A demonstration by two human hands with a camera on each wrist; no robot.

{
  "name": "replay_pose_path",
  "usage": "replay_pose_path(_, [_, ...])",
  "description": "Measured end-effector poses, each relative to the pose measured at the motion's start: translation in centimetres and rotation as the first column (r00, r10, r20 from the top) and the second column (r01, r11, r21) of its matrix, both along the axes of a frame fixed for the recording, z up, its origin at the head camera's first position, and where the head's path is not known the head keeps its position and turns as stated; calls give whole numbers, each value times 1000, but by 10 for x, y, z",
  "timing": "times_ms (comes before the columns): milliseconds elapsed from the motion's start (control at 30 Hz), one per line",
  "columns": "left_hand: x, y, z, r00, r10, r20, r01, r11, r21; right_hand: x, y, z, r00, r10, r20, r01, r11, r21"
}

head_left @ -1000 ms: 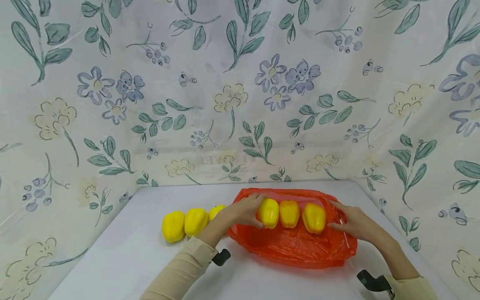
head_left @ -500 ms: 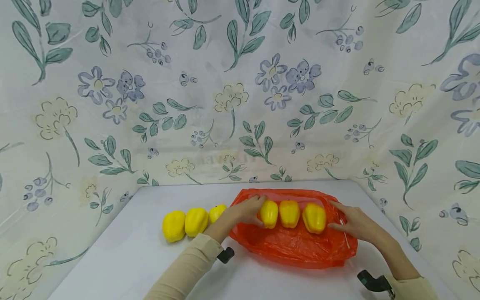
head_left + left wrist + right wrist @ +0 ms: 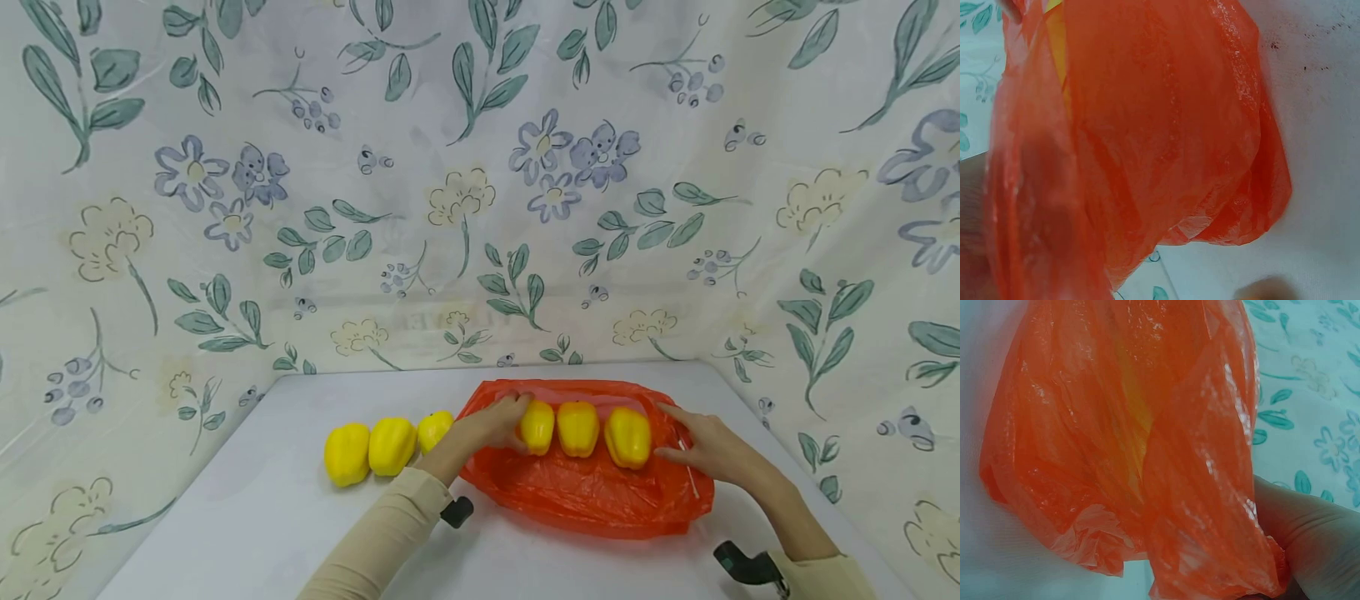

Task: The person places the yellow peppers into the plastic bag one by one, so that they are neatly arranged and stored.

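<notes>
- The left hand (image 3: 497, 422) is at 10 o'clock on the red bag (image 3: 585, 496). Its fingers bend over the top of a yellow pepper (image 3: 538, 427) and its thumb is lower down, with a wide gap between. I can't tell if it grips the pepper, the bag or both.
- The right hand (image 3: 708, 446) is between 2 and 3 o'clock on the bag. Its thumb and a finger are straight and spread wide. They touch the bag; the other fingers are hard to see.
- The red bag is thin, crinkly and a bit see-through. It lies at 5 o'clock from the middle of the head view.
- Three peppers sit in a row in the bag: the one by the left hand, a middle pepper (image 3: 577, 429), and a right pepper (image 3: 628, 437) near the right thumb.
- Three loose peppers (image 3: 392, 447) make another row at 9 o'clock from the bag. The left arm hides some of the nearest one.
- They all rest on a white table (image 3: 247, 533).
- At 12 o'clock, behind the table, hangs a pale cloth (image 3: 420, 283) with leaves and flowers.
</notes>
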State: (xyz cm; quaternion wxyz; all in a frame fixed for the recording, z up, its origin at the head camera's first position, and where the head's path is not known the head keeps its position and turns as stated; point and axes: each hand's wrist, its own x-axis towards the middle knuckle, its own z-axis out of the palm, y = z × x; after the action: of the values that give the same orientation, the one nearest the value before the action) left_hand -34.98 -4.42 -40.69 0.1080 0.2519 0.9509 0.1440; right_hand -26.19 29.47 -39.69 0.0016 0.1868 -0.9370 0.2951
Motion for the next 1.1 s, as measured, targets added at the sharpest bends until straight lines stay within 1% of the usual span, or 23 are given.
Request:
replay_pose_path(200, [-3, 0, 0, 999, -9, -35, 8, 1000, -15, -1, 1, -1, 1000, 3, -1, -3, 1000, 0])
replay_pose_path(300, [-4, 0, -1, 1000, -8, -28, 8, 1000, -18, -2, 1, -1, 1000, 3, -5, -3, 1000, 2])
replay_pose_path(400, [-3, 0, 0, 1000, -3, -9, 3, 1000, -12, -2, 1, -2, 1000, 3, -4, -3, 1000, 0])
replay_pose_path(467, [-2, 0, 1, 1000, -6, -10, 6, 1000, -14, -2, 1, -2, 1000, 2, -1, -2, 1000, -4])
replay_pose_path(533, [-1, -1, 2, 1000, -5, -3, 5, 1000, -10, -2, 1, -3, 1000, -1, 6, 1, 1000, -7])
replay_pose_path(667, [3, -3, 3, 1000, -18, -14, 18, 1000, -5, -3, 1, -3, 1000, -6, 8, 6, 1000, -5])
replay_pose_path(800, [11, -8, 7, 998, -45, -46, 44, 999, -20, -4, 0, -4, 1000, -6, 0, 6, 1000, -2])
replay_pose_path(900, [19, -14, 14, 996, -57, -61, 55, 998, -37, -3, -1, -3, 1000, -7, -1, 7, 1000, -1])
replay_pose_path(967, [26, -19, 21, 994, -80, -81, 77, 996, -37, -2, -1, -2, 1000, -11, 6, 11, 1000, 2])
replay_pose_path(1033, [32, -25, 29, 987, -121, -108, 120, 993, -11, -2, -2, -2, 1000, -11, 16, 11, 1000, 1])
replay_pose_path(1100, [36, -32, 38, 974, -172, -148, 180, 983, 39, -2, -3, -1, 1000, -11, 20, 11, 1000, 1])
